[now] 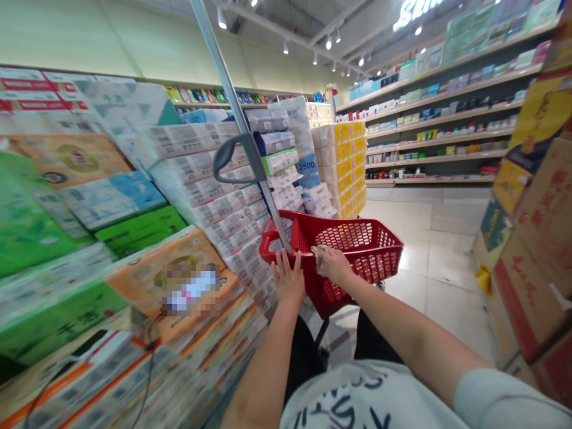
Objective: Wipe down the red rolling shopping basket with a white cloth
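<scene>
A red plastic shopping cart (370,253) with perforated sides stands in front of me. Its rim runs under both hands. My left hand (288,280) lies on the near rim with its fingers spread, beside the base of a grey metal pole (272,208). A grey loop handle (236,158) is fixed higher on that pole. To the right, my right hand (336,265) is closed around a crumpled beige cloth (320,259) at the cart's edge. No goods are visible inside the cart's basket.
Stacked tissue packs (210,179) rise close on the left, with yellow-and-white packs (348,167) beyond the cart. Cardboard boxes (545,238) line the right side. Tiled floor (429,238) leads to long product shelves (447,143) at the back.
</scene>
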### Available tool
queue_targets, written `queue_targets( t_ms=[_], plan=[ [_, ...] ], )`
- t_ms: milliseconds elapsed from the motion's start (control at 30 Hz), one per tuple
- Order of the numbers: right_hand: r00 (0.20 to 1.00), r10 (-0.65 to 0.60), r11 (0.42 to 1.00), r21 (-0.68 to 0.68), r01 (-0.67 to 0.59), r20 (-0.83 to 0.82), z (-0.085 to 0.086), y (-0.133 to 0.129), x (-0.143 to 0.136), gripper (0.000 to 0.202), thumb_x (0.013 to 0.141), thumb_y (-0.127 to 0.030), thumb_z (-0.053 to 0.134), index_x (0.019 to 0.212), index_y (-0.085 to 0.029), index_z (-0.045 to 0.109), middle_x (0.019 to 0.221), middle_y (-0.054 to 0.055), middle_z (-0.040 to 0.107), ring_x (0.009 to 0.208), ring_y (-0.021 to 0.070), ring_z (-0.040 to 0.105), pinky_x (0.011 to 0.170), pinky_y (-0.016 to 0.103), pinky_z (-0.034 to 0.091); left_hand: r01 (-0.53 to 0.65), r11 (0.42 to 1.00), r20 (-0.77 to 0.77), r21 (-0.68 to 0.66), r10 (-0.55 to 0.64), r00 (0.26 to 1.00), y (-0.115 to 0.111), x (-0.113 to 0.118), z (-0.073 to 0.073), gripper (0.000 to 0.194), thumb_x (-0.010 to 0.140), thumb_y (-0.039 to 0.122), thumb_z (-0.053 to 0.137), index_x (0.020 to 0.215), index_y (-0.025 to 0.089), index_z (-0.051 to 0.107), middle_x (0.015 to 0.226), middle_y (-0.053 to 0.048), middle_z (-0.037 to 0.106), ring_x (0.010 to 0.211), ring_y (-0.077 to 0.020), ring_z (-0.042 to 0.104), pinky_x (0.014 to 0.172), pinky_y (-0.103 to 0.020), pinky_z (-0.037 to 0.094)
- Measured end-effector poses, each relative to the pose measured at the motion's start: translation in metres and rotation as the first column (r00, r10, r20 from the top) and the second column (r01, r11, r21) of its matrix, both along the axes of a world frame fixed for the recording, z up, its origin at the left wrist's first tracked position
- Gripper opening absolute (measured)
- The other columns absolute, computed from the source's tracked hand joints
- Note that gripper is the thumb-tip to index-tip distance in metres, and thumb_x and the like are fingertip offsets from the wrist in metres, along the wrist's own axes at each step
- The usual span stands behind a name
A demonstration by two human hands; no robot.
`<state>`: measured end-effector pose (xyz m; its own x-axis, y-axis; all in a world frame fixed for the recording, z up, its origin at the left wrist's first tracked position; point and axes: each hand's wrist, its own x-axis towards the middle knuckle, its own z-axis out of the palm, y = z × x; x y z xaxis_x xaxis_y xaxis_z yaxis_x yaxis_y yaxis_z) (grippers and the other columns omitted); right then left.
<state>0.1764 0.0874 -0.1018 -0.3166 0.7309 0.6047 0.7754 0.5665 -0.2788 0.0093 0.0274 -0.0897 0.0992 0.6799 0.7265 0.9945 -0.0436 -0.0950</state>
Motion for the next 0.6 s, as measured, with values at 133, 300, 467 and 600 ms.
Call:
queue_targets(
  t_ms=[133, 300, 467, 600],
  plan=[
    [0.989, -0.144, 0.988, -0.060, 0.143, -0.014, 0.003, -0.004, 0.010, 0.036, 0.091, -0.021, 0.045, 0.123, -0.019, 0.060, 0.124, 0.011, 0.060, 0.114, 0.0240, 0.052, 0.100, 0.039, 0.038, 0.065, 0.997, -0.053, -0.028, -0.067, 0.996, 0.002, 0.007, -0.005, 0.063, 0.088, 0.019, 0.047, 0.148, 0.011, 0.028, 0.156, -0.014, 0.022, 0.146, -0.0274, 0.010, 0.118, -0.053, 0.017],
    [0.996, 0.086, 0.993, 0.086, -0.084, -0.026, 0.010, -0.011, -0.026, 0.041, 0.089, -0.016, 0.046, 0.129, -0.018, 0.056, 0.141, 0.010, 0.048, 0.127, 0.0225, 0.043, 0.107, 0.039, 0.033, 0.047, 0.996, -0.090, -0.080, -0.054, 0.994, -0.001, 0.005, -0.005, 0.061, 0.087, 0.010, 0.038, 0.147, 0.007, 0.027, 0.154, -0.015, 0.025, 0.145, -0.0249, 0.015, 0.118, -0.052, 0.017],
    [0.996, 0.081, 0.995, 0.056, -0.079, -0.038, -0.006, -0.009, -0.006, 0.046, 0.090, -0.017, 0.048, 0.135, -0.018, 0.050, 0.135, 0.011, 0.053, 0.122, 0.0221, 0.048, 0.105, 0.037, 0.036, 0.062, 0.992, -0.105, -0.109, -0.074, 0.992, -0.009, 0.000, 0.001, 0.067, 0.084, 0.014, 0.043, 0.149, 0.017, 0.026, 0.154, -0.009, 0.029, 0.146, -0.0240, 0.011, 0.119, -0.053, 0.012],
    [1.000, 0.018, 1.000, 0.006, -0.018, -0.017, -0.004, -0.010, -0.006, 0.043, 0.089, -0.018, 0.050, 0.131, -0.019, 0.053, 0.133, 0.012, 0.055, 0.119, 0.0233, 0.050, 0.103, 0.039, 0.038, 0.051, 0.990, -0.081, -0.132, -0.062, 0.995, -0.009, 0.006, 0.000, 0.064, 0.084, 0.015, 0.043, 0.147, 0.012, 0.031, 0.154, -0.010, 0.030, 0.146, -0.0260, 0.008, 0.119, -0.051, 0.012]
  ],
)
